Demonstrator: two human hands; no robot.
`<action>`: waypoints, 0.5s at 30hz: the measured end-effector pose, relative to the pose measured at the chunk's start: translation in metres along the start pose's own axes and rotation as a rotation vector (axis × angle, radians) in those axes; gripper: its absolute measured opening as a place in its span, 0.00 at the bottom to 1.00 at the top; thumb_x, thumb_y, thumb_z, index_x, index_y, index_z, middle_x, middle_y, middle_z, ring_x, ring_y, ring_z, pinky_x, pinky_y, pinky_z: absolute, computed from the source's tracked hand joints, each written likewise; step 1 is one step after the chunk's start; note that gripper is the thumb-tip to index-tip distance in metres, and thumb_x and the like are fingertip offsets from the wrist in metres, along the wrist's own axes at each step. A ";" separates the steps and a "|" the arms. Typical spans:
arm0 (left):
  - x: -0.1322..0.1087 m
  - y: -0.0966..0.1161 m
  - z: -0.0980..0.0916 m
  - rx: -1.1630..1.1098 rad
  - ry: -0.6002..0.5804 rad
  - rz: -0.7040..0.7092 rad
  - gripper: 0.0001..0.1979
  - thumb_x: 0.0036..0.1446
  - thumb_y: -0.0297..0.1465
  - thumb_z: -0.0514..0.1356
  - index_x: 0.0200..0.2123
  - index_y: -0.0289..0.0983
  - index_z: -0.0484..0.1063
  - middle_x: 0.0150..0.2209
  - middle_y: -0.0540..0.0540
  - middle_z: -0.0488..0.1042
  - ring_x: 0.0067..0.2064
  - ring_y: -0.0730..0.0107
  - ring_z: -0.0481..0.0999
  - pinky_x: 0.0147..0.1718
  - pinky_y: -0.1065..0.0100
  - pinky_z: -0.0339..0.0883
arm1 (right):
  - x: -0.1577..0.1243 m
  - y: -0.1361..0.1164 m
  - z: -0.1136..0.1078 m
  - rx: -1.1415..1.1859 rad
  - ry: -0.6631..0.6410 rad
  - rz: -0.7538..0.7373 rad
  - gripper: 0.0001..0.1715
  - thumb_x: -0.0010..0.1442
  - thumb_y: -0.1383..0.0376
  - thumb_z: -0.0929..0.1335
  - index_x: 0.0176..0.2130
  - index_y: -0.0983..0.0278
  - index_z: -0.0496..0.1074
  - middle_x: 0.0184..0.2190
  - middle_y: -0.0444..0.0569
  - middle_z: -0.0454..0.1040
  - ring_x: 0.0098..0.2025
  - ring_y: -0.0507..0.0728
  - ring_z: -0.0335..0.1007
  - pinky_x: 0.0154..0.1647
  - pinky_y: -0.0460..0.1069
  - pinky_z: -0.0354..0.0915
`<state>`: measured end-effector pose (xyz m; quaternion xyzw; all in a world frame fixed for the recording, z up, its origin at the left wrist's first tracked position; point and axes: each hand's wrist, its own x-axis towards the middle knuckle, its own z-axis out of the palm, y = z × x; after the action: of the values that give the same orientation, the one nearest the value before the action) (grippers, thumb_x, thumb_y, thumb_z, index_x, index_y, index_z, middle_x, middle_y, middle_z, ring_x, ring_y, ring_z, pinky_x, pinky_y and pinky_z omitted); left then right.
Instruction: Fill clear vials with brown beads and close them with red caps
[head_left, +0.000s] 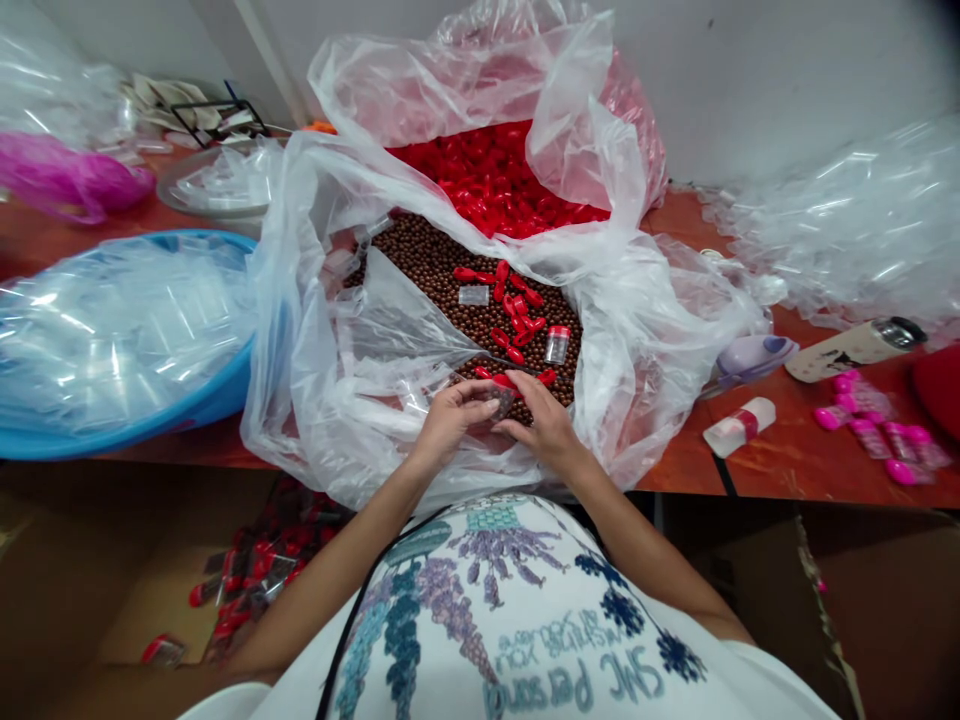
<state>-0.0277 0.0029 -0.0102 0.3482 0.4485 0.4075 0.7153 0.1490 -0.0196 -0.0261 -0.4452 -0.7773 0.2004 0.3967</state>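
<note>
My left hand [456, 418] is closed around a small clear plastic container [501, 402] at the near edge of a bag of brown beads [420, 260]. From the other side, the fingers of my right hand [546, 422] pinch a red cap [504, 381] at the container's top. My fingers partly hide both pieces. Just beyond them, several loose red caps [519, 312] lie on the beads. A clear container without a cap [473, 295] rests among them, and a red-capped container [557, 345] stands to the right.
Behind the bead bag [300, 300] is another bag full of red caps [487, 170]. A blue basin [244, 370] of clear plastic pieces stands left. At right are a bottle [847, 352] and pink-capped containers [885, 430]. Below left, a cardboard box [135, 590] holds several red-capped containers [262, 560].
</note>
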 end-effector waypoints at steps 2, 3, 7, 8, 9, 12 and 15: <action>-0.001 -0.003 0.001 -0.035 0.020 0.005 0.21 0.38 0.31 0.71 0.40 0.36 0.77 0.35 0.46 0.78 0.34 0.68 0.75 0.35 0.67 0.69 | -0.001 0.001 0.002 -0.019 -0.004 0.000 0.43 0.57 0.59 0.70 0.65 0.59 0.50 0.60 0.56 0.62 0.62 0.60 0.58 0.64 0.57 0.57; -0.001 -0.004 0.002 -0.050 0.028 0.007 0.21 0.37 0.30 0.71 0.40 0.36 0.77 0.35 0.47 0.78 0.33 0.69 0.75 0.35 0.67 0.69 | -0.001 0.002 0.003 -0.024 -0.009 0.003 0.42 0.58 0.59 0.69 0.65 0.59 0.51 0.60 0.56 0.62 0.62 0.60 0.58 0.64 0.57 0.57; -0.004 -0.005 0.003 -0.083 0.033 0.014 0.20 0.38 0.30 0.71 0.39 0.35 0.77 0.35 0.47 0.78 0.34 0.69 0.75 0.36 0.67 0.69 | -0.003 0.000 0.003 0.006 -0.009 0.038 0.39 0.57 0.58 0.69 0.64 0.59 0.55 0.59 0.55 0.64 0.61 0.60 0.60 0.63 0.57 0.58; -0.005 -0.005 0.004 -0.081 0.027 0.016 0.20 0.38 0.30 0.71 0.39 0.35 0.77 0.35 0.47 0.78 0.34 0.69 0.75 0.36 0.67 0.68 | -0.003 0.000 0.002 0.024 -0.001 0.050 0.39 0.57 0.58 0.70 0.63 0.59 0.56 0.59 0.55 0.65 0.61 0.60 0.60 0.63 0.57 0.58; -0.005 -0.005 0.003 -0.077 0.020 0.018 0.19 0.39 0.30 0.71 0.39 0.35 0.77 0.36 0.47 0.78 0.34 0.70 0.75 0.37 0.68 0.68 | -0.002 -0.001 0.001 0.046 0.006 0.064 0.39 0.56 0.58 0.70 0.63 0.59 0.57 0.59 0.55 0.65 0.61 0.59 0.61 0.63 0.57 0.58; -0.007 -0.006 0.002 -0.082 0.037 0.024 0.19 0.38 0.29 0.71 0.38 0.35 0.77 0.36 0.47 0.77 0.35 0.70 0.75 0.37 0.68 0.68 | 0.000 -0.005 -0.003 0.161 -0.026 0.105 0.40 0.53 0.58 0.72 0.62 0.59 0.60 0.59 0.53 0.64 0.61 0.59 0.60 0.64 0.56 0.56; -0.009 -0.006 0.003 -0.112 0.041 0.019 0.21 0.38 0.30 0.71 0.39 0.35 0.76 0.36 0.47 0.77 0.36 0.68 0.75 0.38 0.65 0.70 | 0.003 -0.009 -0.006 0.346 -0.018 0.242 0.28 0.58 0.58 0.69 0.57 0.58 0.67 0.57 0.50 0.69 0.59 0.57 0.64 0.62 0.55 0.58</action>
<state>-0.0259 -0.0084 -0.0112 0.3036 0.4363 0.4459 0.7202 0.1475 -0.0221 -0.0152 -0.4589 -0.6755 0.3811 0.4334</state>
